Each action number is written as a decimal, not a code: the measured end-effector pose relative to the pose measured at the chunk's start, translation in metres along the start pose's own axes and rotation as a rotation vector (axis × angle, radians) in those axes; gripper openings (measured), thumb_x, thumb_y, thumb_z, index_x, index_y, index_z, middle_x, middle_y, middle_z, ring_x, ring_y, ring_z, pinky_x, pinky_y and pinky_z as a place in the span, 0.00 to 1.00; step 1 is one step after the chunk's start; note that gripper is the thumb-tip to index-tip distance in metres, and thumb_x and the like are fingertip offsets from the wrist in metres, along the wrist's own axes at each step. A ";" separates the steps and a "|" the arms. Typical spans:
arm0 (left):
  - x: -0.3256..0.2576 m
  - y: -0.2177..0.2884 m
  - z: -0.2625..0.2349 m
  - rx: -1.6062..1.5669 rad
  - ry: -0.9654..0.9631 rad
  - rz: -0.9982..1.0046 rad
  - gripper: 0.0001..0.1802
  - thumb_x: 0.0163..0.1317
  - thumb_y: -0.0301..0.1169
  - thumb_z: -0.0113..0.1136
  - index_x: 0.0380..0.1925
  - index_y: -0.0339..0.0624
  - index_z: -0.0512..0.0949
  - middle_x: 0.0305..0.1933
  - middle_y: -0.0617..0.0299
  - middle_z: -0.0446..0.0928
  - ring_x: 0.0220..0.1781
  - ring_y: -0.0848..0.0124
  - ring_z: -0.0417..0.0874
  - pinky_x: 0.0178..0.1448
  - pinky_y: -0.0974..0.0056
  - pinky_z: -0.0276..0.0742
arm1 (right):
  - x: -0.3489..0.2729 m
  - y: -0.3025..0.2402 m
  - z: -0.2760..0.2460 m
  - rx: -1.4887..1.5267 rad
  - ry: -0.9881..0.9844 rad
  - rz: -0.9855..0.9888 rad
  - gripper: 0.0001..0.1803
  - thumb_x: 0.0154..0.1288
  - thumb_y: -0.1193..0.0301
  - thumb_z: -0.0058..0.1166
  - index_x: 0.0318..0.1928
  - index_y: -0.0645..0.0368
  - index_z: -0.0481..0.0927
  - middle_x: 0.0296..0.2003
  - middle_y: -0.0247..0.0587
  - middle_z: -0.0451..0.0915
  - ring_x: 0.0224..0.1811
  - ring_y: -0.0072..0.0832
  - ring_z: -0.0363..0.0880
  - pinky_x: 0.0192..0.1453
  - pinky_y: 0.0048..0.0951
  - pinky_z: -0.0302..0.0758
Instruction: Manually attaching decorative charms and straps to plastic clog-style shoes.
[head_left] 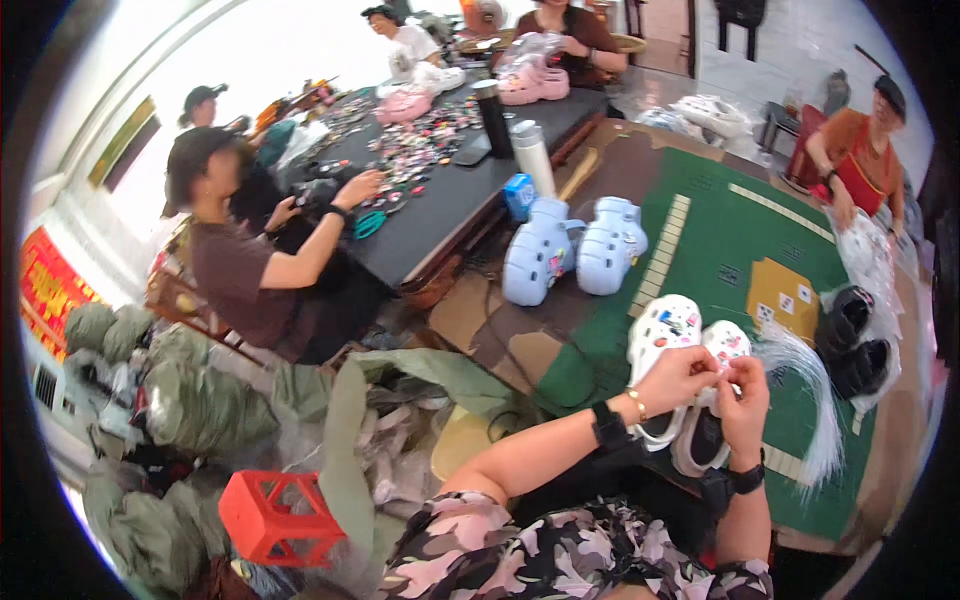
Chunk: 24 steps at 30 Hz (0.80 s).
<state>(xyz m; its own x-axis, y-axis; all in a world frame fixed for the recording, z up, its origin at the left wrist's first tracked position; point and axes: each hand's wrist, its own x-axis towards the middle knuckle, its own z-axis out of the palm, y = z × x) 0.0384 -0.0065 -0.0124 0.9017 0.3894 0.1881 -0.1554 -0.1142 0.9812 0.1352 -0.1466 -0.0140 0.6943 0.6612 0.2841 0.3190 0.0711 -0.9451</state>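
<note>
Over there, one pair of clogs is over the near side of the mat; a second pair stands beyond, leftward; a strand bundle lies right of the first; just behind the second sits a small box.

Your left forearm slants in from the near left of the right-hand white clog, elbow bent. Your right forearm rises almost straight up from its near side. Your left hand and right hand meet just nearer you than the clog's toe, fingers bent, fingertips close together; whether either pinch is fully closed is too small to tell.
</note>
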 end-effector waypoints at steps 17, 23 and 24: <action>-0.011 0.011 -0.007 0.016 0.014 -0.143 0.06 0.61 0.25 0.65 0.36 0.33 0.82 0.28 0.67 0.81 0.28 0.83 0.79 0.33 0.75 0.76 | 0.000 -0.006 0.008 -0.081 -0.055 -0.061 0.09 0.60 0.79 0.55 0.42 0.62 0.75 0.31 0.40 0.80 0.33 0.25 0.81 0.37 0.26 0.77; -0.012 0.006 -0.008 0.210 0.035 -0.056 0.05 0.61 0.24 0.65 0.35 0.33 0.82 0.26 0.65 0.81 0.28 0.82 0.81 0.32 0.74 0.77 | 0.001 -0.013 0.010 -0.075 -0.059 -0.049 0.07 0.60 0.80 0.54 0.40 0.62 0.74 0.29 0.39 0.79 0.32 0.24 0.80 0.37 0.25 0.76; -0.012 0.009 -0.005 0.174 0.055 -0.076 0.06 0.61 0.25 0.64 0.36 0.33 0.83 0.26 0.61 0.82 0.26 0.79 0.80 0.32 0.71 0.77 | 0.001 -0.014 0.010 -0.077 -0.056 -0.051 0.07 0.60 0.80 0.54 0.40 0.62 0.74 0.29 0.39 0.79 0.32 0.24 0.80 0.37 0.25 0.76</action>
<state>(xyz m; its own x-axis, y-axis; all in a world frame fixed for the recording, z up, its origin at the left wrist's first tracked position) 0.0236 -0.0074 -0.0055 0.8840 0.4517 0.1203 -0.0113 -0.2366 0.9715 0.1248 -0.1393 -0.0022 0.6396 0.6987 0.3204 0.4032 0.0499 -0.9138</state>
